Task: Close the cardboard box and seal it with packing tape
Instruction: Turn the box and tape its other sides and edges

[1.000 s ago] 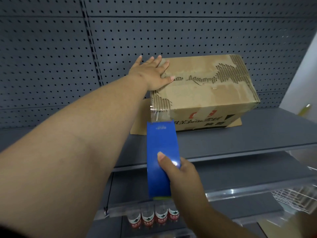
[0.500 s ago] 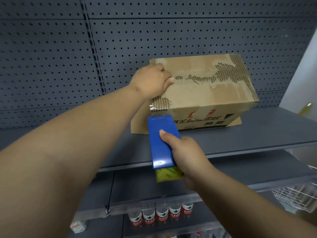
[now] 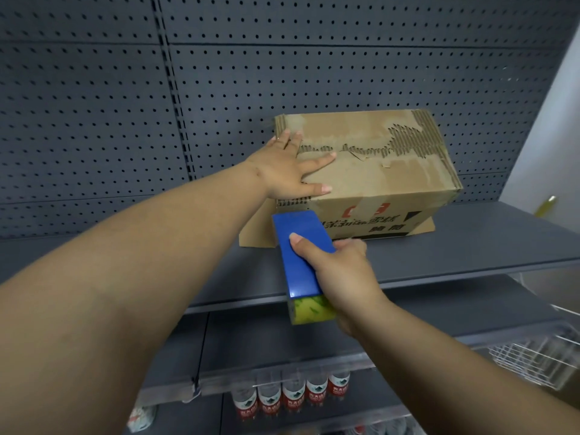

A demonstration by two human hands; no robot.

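Cardboard box, brown and oblong with torn, corrugated patches on its top, sitting on the grey metal shelf against the grey pegboard back panel, ahead of both hands and a little to the right. Long axis running left to right across the view, near-left corner closest. Left hand pressed flat on the top's left end, fingers spread, holding the flaps down. Right hand lower and nearer, closed around a blue tape dispenser with a yellow-green roll showing at its rear end; nose of the dispenser touching or just short of the box's front face below the near-left corner, cannot tell which. Likely next: drawing tape up over that edge, with the right hand best placed. One box, one dispenser, two hands; about five red-labelled bottles on the shelf below.
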